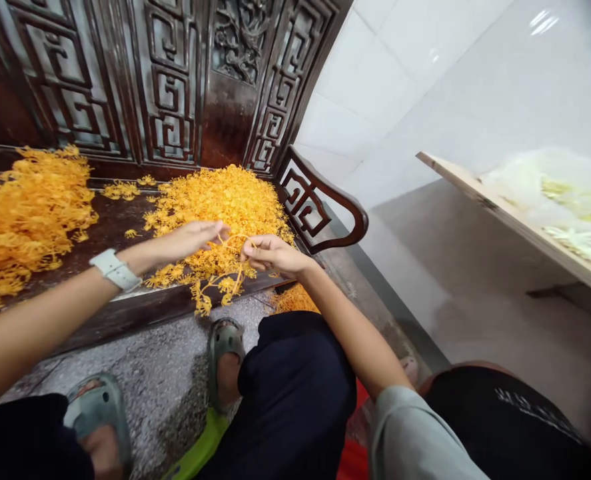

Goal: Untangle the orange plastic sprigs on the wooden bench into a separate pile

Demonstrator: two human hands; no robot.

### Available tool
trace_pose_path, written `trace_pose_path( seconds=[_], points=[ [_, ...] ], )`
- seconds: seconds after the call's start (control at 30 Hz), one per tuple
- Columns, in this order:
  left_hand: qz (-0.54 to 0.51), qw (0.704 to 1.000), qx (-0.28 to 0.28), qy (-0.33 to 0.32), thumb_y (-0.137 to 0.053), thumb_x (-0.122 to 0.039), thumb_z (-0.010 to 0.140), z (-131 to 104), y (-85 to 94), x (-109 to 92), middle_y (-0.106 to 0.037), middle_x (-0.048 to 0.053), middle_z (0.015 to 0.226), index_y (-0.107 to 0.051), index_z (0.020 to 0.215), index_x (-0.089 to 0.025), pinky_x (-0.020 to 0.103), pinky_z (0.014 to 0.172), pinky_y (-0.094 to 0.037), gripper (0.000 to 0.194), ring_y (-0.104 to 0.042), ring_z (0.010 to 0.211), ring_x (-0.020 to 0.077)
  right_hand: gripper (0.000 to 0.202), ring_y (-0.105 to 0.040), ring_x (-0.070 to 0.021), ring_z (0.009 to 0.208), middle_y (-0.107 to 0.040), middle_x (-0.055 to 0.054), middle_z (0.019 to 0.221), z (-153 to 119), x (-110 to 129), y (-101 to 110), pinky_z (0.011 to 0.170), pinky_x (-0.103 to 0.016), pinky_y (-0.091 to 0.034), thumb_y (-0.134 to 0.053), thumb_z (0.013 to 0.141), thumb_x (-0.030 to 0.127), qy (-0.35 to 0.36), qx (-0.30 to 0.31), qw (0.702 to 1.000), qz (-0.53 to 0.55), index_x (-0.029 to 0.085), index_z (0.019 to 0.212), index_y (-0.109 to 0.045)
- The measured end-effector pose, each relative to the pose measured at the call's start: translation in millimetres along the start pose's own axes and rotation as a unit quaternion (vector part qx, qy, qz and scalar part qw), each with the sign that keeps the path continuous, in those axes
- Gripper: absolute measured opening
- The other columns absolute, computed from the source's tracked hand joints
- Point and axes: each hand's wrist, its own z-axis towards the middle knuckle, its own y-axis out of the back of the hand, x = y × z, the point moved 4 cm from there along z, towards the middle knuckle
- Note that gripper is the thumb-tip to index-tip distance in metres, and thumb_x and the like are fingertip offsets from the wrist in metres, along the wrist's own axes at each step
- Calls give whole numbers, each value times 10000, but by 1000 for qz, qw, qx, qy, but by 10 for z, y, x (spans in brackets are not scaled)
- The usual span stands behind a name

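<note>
My right hand [274, 256] pinches a thin orange plastic flower stem [228, 287] between thumb and fingers. Small spidery blossoms hang from the stem's lower branches, over the bench's front edge. Facing it from the left, my left hand [198, 240] has its fingertips closed around another part of the stem, which curves between the two hands. Directly beneath both hands lies a heap of orange plastic blossoms [225, 193]. The exact contact at the left fingertips is partly hidden.
A dark carved wooden bench [110, 247] carries another orange pile [20, 220] at left. Its curved armrest [348, 233] stands at right. More orange pieces [295, 300] lie below the bench edge. A wooden board [515, 220] holds pale plastic items. Another person's dark-clothed leg [495, 413] is close at right.
</note>
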Motion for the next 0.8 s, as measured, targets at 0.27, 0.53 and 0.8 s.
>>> trace_pose_path(
  seconds=[0.27,0.53,0.8],
  points=[
    [-209,977,34,3,-580,-773,968,-147,-523,-233,-726,101,874,-731,1035,-209,313,653,-555,587,-667,743,208,614,-599,-184,868,-678,-76,975,77,414,81,752,-312,-512,-521,985,735,120,-180,960,180,213,1280,-653],
    [-241,963,-114,27,-652,-518,1027,-207,-222,-280,-679,64,879,-715,1074,-187,253,527,-385,340,-492,592,125,308,-617,-171,894,-732,-85,1072,209,143,218,793,-283,-538,-620,976,436,49,-305,912,269,188,1153,-663],
    [-226,967,-112,33,-832,-513,888,-333,-156,-256,-662,59,955,-708,941,-167,224,556,-359,371,-513,701,124,353,-578,-116,720,-689,-3,849,365,201,-148,669,-262,-499,-909,802,470,130,-242,960,50,208,958,-729]
  ],
)
